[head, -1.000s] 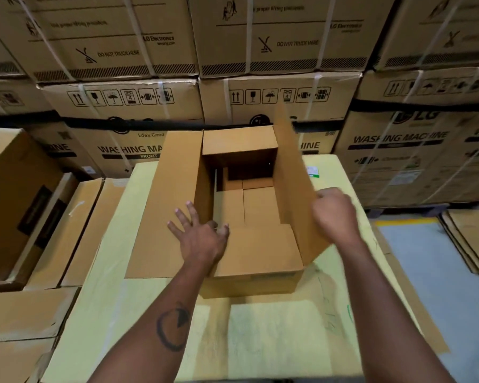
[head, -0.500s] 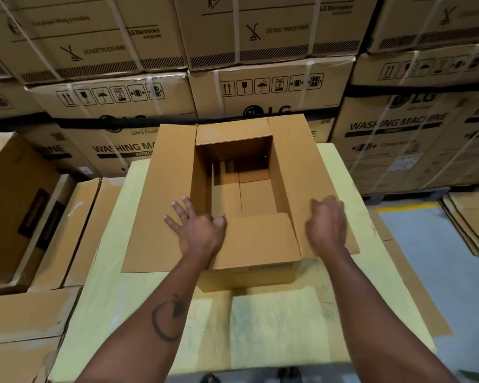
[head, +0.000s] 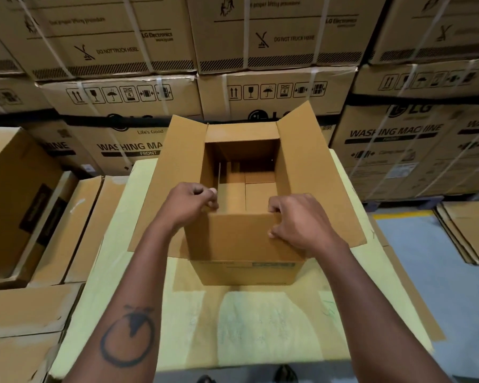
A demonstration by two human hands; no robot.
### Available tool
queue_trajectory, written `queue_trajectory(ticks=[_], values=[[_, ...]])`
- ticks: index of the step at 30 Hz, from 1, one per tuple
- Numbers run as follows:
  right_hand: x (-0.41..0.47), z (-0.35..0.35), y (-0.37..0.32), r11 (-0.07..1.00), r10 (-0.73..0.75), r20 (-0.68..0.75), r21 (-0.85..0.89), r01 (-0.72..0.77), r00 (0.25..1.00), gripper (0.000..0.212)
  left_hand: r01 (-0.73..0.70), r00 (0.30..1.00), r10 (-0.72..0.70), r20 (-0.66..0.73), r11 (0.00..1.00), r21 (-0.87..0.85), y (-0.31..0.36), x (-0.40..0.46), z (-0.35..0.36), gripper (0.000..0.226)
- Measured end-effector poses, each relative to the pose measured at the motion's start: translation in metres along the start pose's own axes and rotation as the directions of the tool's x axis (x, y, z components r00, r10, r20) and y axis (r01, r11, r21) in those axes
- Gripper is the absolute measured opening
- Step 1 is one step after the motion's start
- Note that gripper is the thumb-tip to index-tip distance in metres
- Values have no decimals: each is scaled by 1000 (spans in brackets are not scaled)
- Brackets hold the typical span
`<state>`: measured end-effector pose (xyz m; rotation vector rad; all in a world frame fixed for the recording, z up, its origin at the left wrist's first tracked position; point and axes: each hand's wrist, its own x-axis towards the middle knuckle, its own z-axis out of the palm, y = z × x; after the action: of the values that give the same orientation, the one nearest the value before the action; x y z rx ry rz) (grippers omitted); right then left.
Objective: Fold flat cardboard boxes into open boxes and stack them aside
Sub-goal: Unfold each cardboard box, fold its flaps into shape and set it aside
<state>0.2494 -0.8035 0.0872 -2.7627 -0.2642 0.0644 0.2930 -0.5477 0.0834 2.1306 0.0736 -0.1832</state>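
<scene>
both forearms stretched forward — left hand (head: 187, 204) and right hand (head: 297, 221) curled, pinching near flap (head: 233, 236) corners, knuckles up.

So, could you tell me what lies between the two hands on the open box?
In the head view, only the near flap's top edge spans from the left hand to the right hand; both grip it.

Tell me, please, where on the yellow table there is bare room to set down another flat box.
The widest bare patch of the yellow table lies between the open box and the near edge, between both forearms. A narrower strip runs left of the box's left flap. Behind the box, washing-machine cartons crowd close.
</scene>
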Motion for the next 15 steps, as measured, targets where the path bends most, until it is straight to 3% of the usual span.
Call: queue_trajectory(ticks=[3, 6, 9, 11, 13, 15], values=[[-29, 9, -19, 998, 6, -12, -63, -7, 1000, 34, 10, 968, 22, 250, 992, -125, -5, 0, -21, 21], [-53, 22, -36, 984, 11, -10, -177, -12, 1000, 33, -185, 916, 108, 387, 969, 166, -33, 12, -16, 31], [-76, 31, -46, 931, -35, 40, -361, 47, 999, 37, -388, 844, 92, 528, 785, 484, -64, 29, -12, 62], [-94, 43, -44, 918, 78, 181, -396, 0, 980, 57, -491, 812, 110, 573, 659, 570, -78, 40, -21, 58], [-108, 62, -43, 908, 231, 411, -418, -43, 882, 83, -559, 786, 142, 601, 579, 594, -92, 52, -33, 46], [-109, 88, -39, 908, 309, 506, -408, -91, 805, 100, -599, 751, 128, 648, 543, 588, -101, 65, -42, 45]])
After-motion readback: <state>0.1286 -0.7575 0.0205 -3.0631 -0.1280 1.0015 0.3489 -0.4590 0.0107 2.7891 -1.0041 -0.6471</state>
